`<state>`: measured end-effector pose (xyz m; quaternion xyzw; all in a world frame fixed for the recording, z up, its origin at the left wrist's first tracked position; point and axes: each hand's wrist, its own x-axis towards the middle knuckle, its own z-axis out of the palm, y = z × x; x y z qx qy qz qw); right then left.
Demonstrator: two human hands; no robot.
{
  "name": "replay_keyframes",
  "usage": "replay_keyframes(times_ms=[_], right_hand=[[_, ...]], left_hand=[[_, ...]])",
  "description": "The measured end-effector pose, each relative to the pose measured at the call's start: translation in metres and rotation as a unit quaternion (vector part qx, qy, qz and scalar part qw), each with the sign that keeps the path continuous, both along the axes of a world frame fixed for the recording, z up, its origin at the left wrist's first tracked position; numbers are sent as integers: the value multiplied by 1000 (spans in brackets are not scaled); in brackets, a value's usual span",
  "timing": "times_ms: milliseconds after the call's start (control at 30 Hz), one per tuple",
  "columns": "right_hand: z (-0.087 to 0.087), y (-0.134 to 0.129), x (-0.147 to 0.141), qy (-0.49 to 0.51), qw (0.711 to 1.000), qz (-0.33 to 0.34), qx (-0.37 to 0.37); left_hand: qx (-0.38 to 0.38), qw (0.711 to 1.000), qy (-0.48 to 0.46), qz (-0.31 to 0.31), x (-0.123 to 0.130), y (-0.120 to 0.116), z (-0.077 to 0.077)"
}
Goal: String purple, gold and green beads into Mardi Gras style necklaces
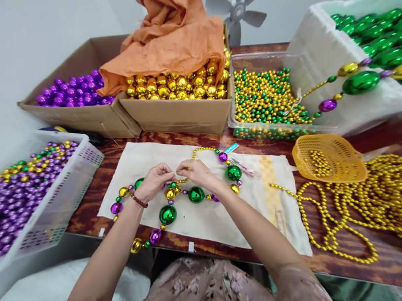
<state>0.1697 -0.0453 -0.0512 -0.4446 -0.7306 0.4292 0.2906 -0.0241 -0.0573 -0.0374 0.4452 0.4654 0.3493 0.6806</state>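
A string of green, gold and purple beads (196, 194) lies across a white cloth (212, 227) on the table, with one branch hanging past the front edge. Above the middle of the string, my left hand (157, 179) has thumb and fingers pinched together; what it holds is too small to name. Close beside it on the right, my right hand (194, 170) is pinched too, over the small gold beads, and its hold is also too fine to make out. A blue-handled tool (231, 148) rests at the cloth's back edge.
Cardboard boxes (176, 114) of purple and gold beads stand behind the cloth, beside a clear bin (260, 125) of small beads. A white basket (52, 199) is at left. Gold strands (396, 198), an orange basket (352, 166) and a foam box (314, 37) are at right.
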Motion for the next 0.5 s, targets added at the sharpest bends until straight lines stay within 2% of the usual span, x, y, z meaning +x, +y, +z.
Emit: replay_keyframes(times_ms=[67,167,233,300,400,500], right_hand=[[6,-7,6,-23,999,-13,24],[16,-16,13,-36,999,13,36],[19,-20,15,-3,998,53,-15],[17,-19,13,66,990,67,-102],[10,-13,4,172,963,20,-208],[4,-6,-8,196,946,-14,-257]], left_hand=[[2,1000,13,4,-2,1,1],[0,1000,17,-7,-4,3,4],[7,1000,22,-21,-5,4,7],[26,998,36,-34,-6,4,9],[75,994,64,-40,-6,4,12],[152,980,123,-16,-5,1,9]])
